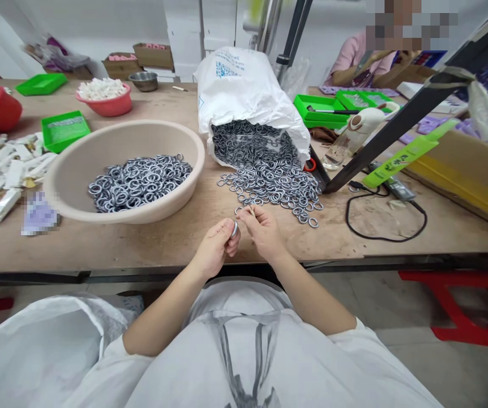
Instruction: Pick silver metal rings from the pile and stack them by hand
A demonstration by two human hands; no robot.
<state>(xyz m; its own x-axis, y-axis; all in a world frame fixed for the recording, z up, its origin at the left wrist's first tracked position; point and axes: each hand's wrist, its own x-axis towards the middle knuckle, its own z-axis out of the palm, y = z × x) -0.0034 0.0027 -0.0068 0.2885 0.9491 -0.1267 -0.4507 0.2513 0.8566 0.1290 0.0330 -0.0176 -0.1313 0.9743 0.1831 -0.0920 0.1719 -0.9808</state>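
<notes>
My left hand (217, 243) is closed, pinching a shiny grey ring (234, 228) between thumb and fingers. Beside it, my right hand (264, 231) is closed on a thin, pale stick-like piece (251, 211), too small to make out fully. Another ring shows at the right fingertips; whether they touch it I cannot tell. Just beyond my hands, a heap of grey rings (278, 184) spills from a white sack (244, 90) lying on its side. To the left stands a wide beige basin (68, 170) with many more rings (142, 184) in it.
White pieces (10, 175) are piled at far left, near a green tray (64, 130) and a red bowl (106, 106). A dark slanted post (397, 119) rises at right, by a bottle (356, 133) and a black cable (348, 218). A person (354, 59) sits across the table.
</notes>
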